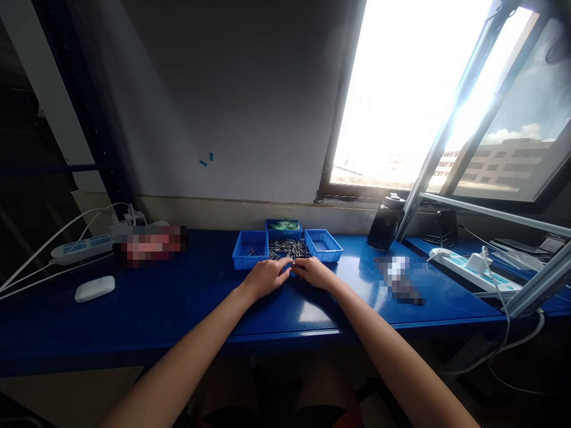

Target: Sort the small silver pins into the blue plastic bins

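My left hand (266, 277) and my right hand (316, 273) meet at the fingertips just in front of a pile of small dark and silvery screw-like metal pieces (288, 246). Both are closed in a pinch around something tiny, too small to name. Left of the pile stands a blue plastic bin (250, 260) with a few thin pieces inside. Another blue bin (328, 254) with ribbed walls is on the right. Behind the pile, a third blue bin (270, 232) holds green, shiny, bag-like material (285, 224).
The blue table (187, 315) ends at a wall and window. A black bottle (386, 223) stands back right, near a metal frame post (408, 208). Power strips (477, 267) with cables lie on both sides. A white rounded case (95, 289) rests on the left.
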{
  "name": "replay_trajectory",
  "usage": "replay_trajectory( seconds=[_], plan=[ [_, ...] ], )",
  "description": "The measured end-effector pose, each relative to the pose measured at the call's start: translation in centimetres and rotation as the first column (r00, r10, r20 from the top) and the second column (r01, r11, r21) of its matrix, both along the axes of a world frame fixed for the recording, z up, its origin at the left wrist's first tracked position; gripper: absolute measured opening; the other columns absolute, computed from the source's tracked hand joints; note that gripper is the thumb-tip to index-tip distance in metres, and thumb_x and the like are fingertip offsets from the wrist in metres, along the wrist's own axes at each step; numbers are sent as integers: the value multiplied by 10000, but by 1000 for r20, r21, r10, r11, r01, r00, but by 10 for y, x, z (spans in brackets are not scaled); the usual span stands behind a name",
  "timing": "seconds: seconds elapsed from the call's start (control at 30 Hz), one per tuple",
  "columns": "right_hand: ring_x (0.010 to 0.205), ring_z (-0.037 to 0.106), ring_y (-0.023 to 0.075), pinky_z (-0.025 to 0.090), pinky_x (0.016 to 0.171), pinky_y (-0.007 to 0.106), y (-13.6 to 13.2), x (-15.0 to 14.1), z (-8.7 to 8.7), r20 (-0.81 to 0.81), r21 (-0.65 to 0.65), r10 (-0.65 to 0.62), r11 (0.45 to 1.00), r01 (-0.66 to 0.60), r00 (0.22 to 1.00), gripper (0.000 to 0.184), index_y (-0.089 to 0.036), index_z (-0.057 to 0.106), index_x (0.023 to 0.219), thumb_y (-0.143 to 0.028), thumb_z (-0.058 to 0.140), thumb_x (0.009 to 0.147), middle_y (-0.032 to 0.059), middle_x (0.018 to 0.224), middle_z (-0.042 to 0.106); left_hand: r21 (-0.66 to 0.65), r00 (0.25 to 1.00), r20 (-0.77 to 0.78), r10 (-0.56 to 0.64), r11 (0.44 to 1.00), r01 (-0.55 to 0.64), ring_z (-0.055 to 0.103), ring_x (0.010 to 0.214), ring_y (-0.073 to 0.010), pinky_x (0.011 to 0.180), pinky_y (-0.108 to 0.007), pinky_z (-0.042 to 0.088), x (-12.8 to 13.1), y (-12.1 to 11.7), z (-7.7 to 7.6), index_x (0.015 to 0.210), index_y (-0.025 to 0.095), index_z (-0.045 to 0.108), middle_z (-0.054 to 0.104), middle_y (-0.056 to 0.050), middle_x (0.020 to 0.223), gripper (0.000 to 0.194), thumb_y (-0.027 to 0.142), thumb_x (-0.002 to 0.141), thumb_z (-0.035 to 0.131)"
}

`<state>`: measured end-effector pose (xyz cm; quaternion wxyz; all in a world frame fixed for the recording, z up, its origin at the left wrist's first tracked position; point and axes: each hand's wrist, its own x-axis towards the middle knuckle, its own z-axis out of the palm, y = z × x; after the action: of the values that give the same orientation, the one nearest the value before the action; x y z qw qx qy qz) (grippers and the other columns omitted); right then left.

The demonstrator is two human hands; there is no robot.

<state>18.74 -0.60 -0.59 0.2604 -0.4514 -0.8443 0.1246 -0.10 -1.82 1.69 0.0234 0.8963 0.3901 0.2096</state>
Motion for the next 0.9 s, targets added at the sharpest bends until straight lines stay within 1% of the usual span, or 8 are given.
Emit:
replay_trajectory(
  seconds=[0.07,0.17,0.37,0.47,0.57,0.7,0.8,0.9],
  plan=[
    [524,500,80,351,537,181,1,0,-2,-10,2,6,1000,-6,1000,211,-153,561,746,-286,422,833,-15,570,560,-8,999,-3,-44,999,44,596,749,-165,631,-229,412,0,-2,1,1195,239,446,641,-20,809,375,364,856,348],
    [515,488,76,348,533,180,2,1,-2,-22,-3,16,1000,-16,1000,212,-148,568,771,-296,428,830,-18,562,551,-9,997,-10,-82,997,82,594,727,-154,621,-217,412,0,-3,1,1205,249,443,638,-7,778,382,357,846,371],
    [526,491,76,350,531,176,0,0,-1,-44,-32,20,999,-22,999,218,-143,572,769,-310,442,818,-18,565,548,50,994,2,-112,993,111,596,750,-148,626,-209,417,0,-2,-1,1154,239,491,640,-11,837,350,351,844,377],
    [528,494,79,350,528,177,1,0,-1,-40,-44,3,999,-5,999,221,-146,585,785,-324,456,810,-15,571,559,93,996,1,-86,992,86,597,728,-151,614,-218,414,0,-1,0,1085,229,525,641,-14,813,313,357,851,362],
    [518,490,84,347,521,185,2,2,1,-34,-54,-16,998,14,999,277,-153,603,769,-406,488,784,-14,557,560,113,1000,-4,-15,994,15,597,691,-162,601,-233,410,0,1,-1,1008,215,543,636,-18,762,291,374,851,356],
    [497,474,84,340,502,190,2,5,5,-45,-68,-60,996,56,997,348,-148,621,736,-475,504,755,-8,542,556,66,996,-41,82,995,-79,592,666,-172,572,-235,399,-1,5,-4,961,206,547,632,-33,752,286,387,843,360],
    [495,466,80,340,509,191,0,3,7,-71,-21,-49,999,48,996,341,-150,620,763,-464,485,774,-8,552,556,9,990,-92,104,995,-104,589,658,-173,576,-236,395,-1,7,-6,939,206,559,632,-39,737,297,396,839,353],
    [511,465,80,336,517,190,-3,-2,8,-75,51,-32,998,36,997,311,-161,614,800,-433,464,800,-6,580,563,-13,989,-110,97,995,-99,590,685,-184,585,-244,395,-1,8,-8,944,215,564,636,-46,765,313,412,836,347]
  ],
)
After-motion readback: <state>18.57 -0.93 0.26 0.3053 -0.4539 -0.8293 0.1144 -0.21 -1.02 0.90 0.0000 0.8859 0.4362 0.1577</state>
